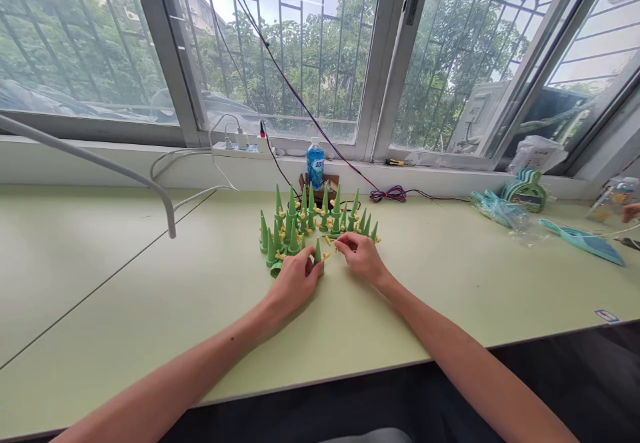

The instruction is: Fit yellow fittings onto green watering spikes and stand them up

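stretching across the back, the windows (pixel 385 63) are glass panes in dull gray metal frames, w/ leafy trees (pixel 330 49) beyond. below, the table (pixel 200 283) is a wide pale yellow-green slab, smooth w/ a slight sheen, cut at l. by a straight dark seam (pixel 107 280). nr its middle stands a crowd of green cones (pixel 291 229): slim, sharp-tipped, plastic-looking, each tapering up from a wider round base. most are upright & packed close; one at the front l. edge lies tipped, round end showing. far r., flat teal pieces (pixel 583 239) lie on the tabletop, w/ crinkled clear wrap (pixel 524 233) nearby. both bare forearms (pixel 200 349) reach in from the bottom & angle toward the cones. l. hand (pixel 296 276) is low, back of hand up, fingers curled, thumb across the front; it's clamped on one green cone (pixel 318 251), upright at the crowd's front, tip poking above the thumb. r. hand (pixel 364 259) is just beside, back up, pointing l.; thumb & fingertips are together, but can't tell if anything's pinched betw. them. smallest are the yellow bits (pixel 327 240), knobbly & branched, some against the cones' sides, a few nr the r. fingertips.
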`<move>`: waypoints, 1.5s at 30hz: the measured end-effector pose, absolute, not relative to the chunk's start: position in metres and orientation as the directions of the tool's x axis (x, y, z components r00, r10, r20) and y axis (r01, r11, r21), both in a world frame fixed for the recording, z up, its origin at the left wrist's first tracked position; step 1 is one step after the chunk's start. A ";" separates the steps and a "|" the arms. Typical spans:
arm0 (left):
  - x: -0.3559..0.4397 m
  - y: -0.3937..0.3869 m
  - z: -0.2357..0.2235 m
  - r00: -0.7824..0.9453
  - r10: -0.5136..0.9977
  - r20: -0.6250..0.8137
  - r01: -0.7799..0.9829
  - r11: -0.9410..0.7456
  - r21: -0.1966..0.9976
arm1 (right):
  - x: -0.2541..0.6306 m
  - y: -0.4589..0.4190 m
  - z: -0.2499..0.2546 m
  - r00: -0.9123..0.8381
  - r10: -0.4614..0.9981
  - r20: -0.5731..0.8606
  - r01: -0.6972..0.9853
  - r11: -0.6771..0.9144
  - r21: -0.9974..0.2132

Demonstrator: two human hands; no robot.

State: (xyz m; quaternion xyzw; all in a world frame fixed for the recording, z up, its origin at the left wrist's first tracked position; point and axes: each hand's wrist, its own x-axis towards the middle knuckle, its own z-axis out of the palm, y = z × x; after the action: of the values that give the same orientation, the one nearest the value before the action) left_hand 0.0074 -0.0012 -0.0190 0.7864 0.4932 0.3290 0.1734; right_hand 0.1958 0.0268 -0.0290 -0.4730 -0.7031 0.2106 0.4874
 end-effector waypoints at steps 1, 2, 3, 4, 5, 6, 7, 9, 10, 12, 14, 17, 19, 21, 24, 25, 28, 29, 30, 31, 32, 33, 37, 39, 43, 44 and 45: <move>0.008 -0.001 -0.019 0.303 0.888 0.347 0.659 -0.458 0.596 | 0.196 0.026 -0.029 -0.070 0.871 0.487 0.453 0.463 -0.762; 0.008 -0.001 -0.019 0.309 0.885 0.348 0.655 -0.463 0.597 | 0.195 0.026 -0.028 -0.066 0.871 0.487 0.450 0.462 -0.765; 0.008 -0.001 -0.019 0.316 0.882 0.350 0.649 -0.470 0.598 | 0.195 0.026 -0.028 -0.062 0.870 0.489 0.450 0.461 -0.765; 0.008 -0.002 -0.019 0.324 0.878 0.353 0.641 -0.478 0.600 | 0.195 0.025 -0.028 -0.059 0.868 0.492 0.453 0.463 -0.762; 0.008 -0.002 -0.019 0.330 0.875 0.356 0.634 -0.484 0.603 | 0.195 0.025 -0.028 -0.056 0.866 0.497 0.458 0.465 -0.758; 0.009 -0.002 -0.019 0.335 0.872 0.358 0.627 -0.490 0.606 | 0.194 0.025 -0.027 -0.055 0.863 0.502 0.464 0.467 -0.752; 0.009 -0.003 -0.019 0.339 0.869 0.360 0.621 -0.494 0.608 | 0.194 0.024 -0.027 -0.054 0.861 0.507 0.472 0.469 -0.746; 0.009 -0.003 -0.019 0.345 0.865 0.365 0.612 -0.502 0.611 | 0.194 0.024 -0.027 -0.052 0.858 0.511 0.489 0.468 -0.736; 0.009 -0.003 -0.020 0.347 0.863 0.367 0.608 -0.505 0.613 | 0.194 0.023 -0.027 -0.052 0.858 0.511 0.496 0.467 -0.732; 0.009 -0.003 -0.020 0.350 0.859 0.373 0.603 -0.512 0.612 | 0.193 0.023 -0.026 -0.050 0.857 0.512 0.506 0.464 -0.727; 0.010 -0.003 -0.020 0.352 0.856 0.379 0.602 -0.517 0.608 | 0.192 0.022 -0.026 -0.047 0.857 0.513 0.509 0.462 -0.726; 0.010 -0.003 -0.020 0.346 0.855 0.386 0.601 -0.518 0.609 | 0.191 0.021 -0.025 -0.043 0.859 0.510 0.502 0.460 -0.733; 0.009 -0.002 -0.019 0.337 0.856 0.392 0.599 -0.516 0.612 | 0.191 0.021 -0.026 -0.044 0.863 0.504 0.480 0.460 -0.747; 0.009 -0.002 -0.019 0.326 0.857 0.400 0.601 -0.514 0.612 | 0.191 0.021 -0.027 -0.049 0.866 0.498 0.447 0.464 -0.765; 0.008 -0.002 -0.020 0.312 0.859 0.405 0.609 -0.508 0.609 | 0.191 0.023 -0.029 -0.061 0.873 0.484 0.399 0.466 -0.790; 0.008 -0.002 -0.020 0.311 0.860 0.405 0.610 -0.507 0.609 | 0.191 0.023 -0.030 -0.068 0.877 0.475 0.384 0.463 -0.799; 0.007 -0.002 -0.020 0.309 0.860 0.406 0.609 -0.507 0.610 | 0.191 0.023 -0.031 -0.101 0.889 0.447 0.335 0.453 -0.826; 0.008 -0.002 -0.020 0.308 0.860 0.406 0.608 -0.506 0.611 | 0.190 0.023 -0.030 -0.117 0.890 0.440 0.314 0.453 -0.834; 0.008 -0.002 -0.020 0.308 0.861 0.405 0.607 -0.506 0.613 | 0.190 0.022 -0.030 -0.134 0.891 0.434 0.293 0.454 -0.842; 0.008 -0.002 -0.020 0.308 0.861 0.404 0.607 -0.506 0.613 | 0.190 0.022 -0.029 -0.152 0.891 0.428 0.271 0.454 -0.849; 0.008 -0.002 -0.019 0.308 0.861 0.405 0.607 -0.506 0.613 | 0.189 0.021 -0.028 -0.168 0.890 0.424 0.253 0.454 -0.854; 0.008 -0.002 -0.019 0.308 0.860 0.406 0.607 -0.507 0.613 | 0.189 0.020 -0.028 -0.181 0.889 0.419 0.238 0.454 -0.859; 0.008 -0.001 -0.019 0.308 0.859 0.409 0.604 -0.509 0.614 | 0.189 0.020 -0.026 -0.207 0.891 0.404 0.210 0.444 -0.871; 0.008 -0.002 -0.019 0.309 0.859 0.409 0.599 -0.510 0.617 | 0.189 0.021 -0.027 -0.212 0.893 0.398 0.204 0.438 -0.875; 0.008 -0.002 -0.018 0.309 0.859 0.409 0.589 -0.511 0.627 | 0.189 0.021 -0.028 -0.221 0.893 0.391 0.202 0.434 -0.878; 0.008 -0.003 -0.018 0.309 0.859 0.409 0.586 -0.510 0.630 | 0.189 0.021 -0.028 -0.223 0.895 0.386 0.208 0.431 -0.878; 0.008 -0.003 -0.018 0.309 0.859 0.408 0.584 -0.509 0.632 | 0.188 0.021 -0.028 -0.223 0.897 0.381 0.219 0.427 -0.878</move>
State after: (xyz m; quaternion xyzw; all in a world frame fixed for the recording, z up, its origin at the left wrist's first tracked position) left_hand 0.0078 -0.0029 -0.0182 0.7869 0.4585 0.3681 0.1873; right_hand 0.1884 0.0210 -0.0280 -0.4005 -0.6967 0.3553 0.4774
